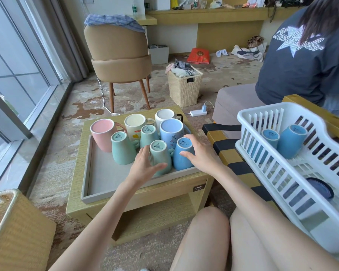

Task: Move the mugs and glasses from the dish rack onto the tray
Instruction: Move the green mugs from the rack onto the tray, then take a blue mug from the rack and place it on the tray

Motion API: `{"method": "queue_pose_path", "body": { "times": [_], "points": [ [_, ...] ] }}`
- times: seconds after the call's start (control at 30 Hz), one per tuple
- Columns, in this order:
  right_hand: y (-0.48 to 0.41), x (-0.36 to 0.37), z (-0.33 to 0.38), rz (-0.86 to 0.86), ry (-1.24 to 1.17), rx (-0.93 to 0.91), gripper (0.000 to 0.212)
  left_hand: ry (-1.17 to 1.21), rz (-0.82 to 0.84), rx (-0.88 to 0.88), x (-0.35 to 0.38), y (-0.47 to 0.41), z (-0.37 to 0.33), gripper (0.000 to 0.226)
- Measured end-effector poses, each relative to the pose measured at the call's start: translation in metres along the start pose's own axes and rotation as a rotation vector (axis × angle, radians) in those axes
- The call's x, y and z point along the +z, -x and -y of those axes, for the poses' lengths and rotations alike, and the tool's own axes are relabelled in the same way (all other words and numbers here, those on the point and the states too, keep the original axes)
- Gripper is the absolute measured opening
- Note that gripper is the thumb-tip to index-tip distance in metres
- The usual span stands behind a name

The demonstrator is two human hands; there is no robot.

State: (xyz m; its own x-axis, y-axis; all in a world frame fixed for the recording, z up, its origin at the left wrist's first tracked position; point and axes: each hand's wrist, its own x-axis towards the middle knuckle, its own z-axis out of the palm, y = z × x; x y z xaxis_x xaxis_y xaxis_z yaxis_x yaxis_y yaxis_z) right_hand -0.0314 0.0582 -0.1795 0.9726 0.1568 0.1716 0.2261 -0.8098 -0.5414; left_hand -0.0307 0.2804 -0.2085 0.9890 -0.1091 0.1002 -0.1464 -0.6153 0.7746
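Observation:
A grey tray (98, 173) lies on a small wooden table and carries several upside-down mugs: pink, cream, white, large light blue and mint green ones. My left hand (143, 167) cups the nearest mint green mug (160, 153) between thumb and fingers. To its right, on the tray's near right corner, my right hand (200, 153) holds a blue mug (181, 159), fingers over its base and thumb on its side. At the right, the white dish rack (294, 173) holds two upside-down blue mugs (292, 143) and, lower down, a dark blue round item (319, 187).
A person in a dark T-shirt (301, 65) sits behind the rack. Beyond the table are a tan chair (119, 55), a wicker basket of cloths (184, 85) and a power strip (198, 112) on the floor. A woven basket (14, 227) stands at lower left, by the window.

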Motion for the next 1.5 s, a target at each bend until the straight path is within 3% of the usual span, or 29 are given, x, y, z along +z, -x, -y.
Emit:
{"method": "queue_pose_path", "body": {
  "times": [0.23, 0.6, 0.7, 0.8, 1.0, 1.13, 1.3, 1.5],
  "points": [
    [-0.001, -0.006, 0.002, 0.067, -0.084, 0.044, 0.054, 0.047, -0.027, 0.001, 0.002, 0.002, -0.006, 0.06],
    [0.0, -0.014, 0.006, 0.131, -0.111, 0.067, 0.066, 0.023, -0.025, 0.008, -0.005, 0.0, -0.018, 0.067],
    [-0.001, -0.032, 0.006, 0.089, -0.126, 0.058, 0.063, -0.005, -0.196, 0.109, -0.014, -0.001, -0.041, 0.057],
    [-0.004, -0.062, 0.005, 0.002, -0.097, 0.018, 0.048, -0.075, -0.25, 0.267, -0.019, -0.006, -0.072, 0.043],
    [0.006, -0.143, -0.028, -0.184, 0.008, 0.01, 0.025, -0.069, -0.1, 0.482, 0.027, -0.016, -0.141, 0.022],
    [0.027, -0.185, -0.081, -0.272, 0.092, 0.147, 0.019, -0.079, 0.004, 0.569, 0.082, -0.019, -0.18, 0.024],
    [0.051, -0.207, -0.136, -0.194, 0.155, 0.332, 0.034, -0.118, 0.149, 0.554, 0.142, -0.019, -0.215, 0.039],
    [0.043, -0.186, -0.153, 0.062, 0.101, 0.363, 0.081, -0.09, 0.137, 0.498, 0.168, -0.024, -0.216, 0.052]
  ]
}}
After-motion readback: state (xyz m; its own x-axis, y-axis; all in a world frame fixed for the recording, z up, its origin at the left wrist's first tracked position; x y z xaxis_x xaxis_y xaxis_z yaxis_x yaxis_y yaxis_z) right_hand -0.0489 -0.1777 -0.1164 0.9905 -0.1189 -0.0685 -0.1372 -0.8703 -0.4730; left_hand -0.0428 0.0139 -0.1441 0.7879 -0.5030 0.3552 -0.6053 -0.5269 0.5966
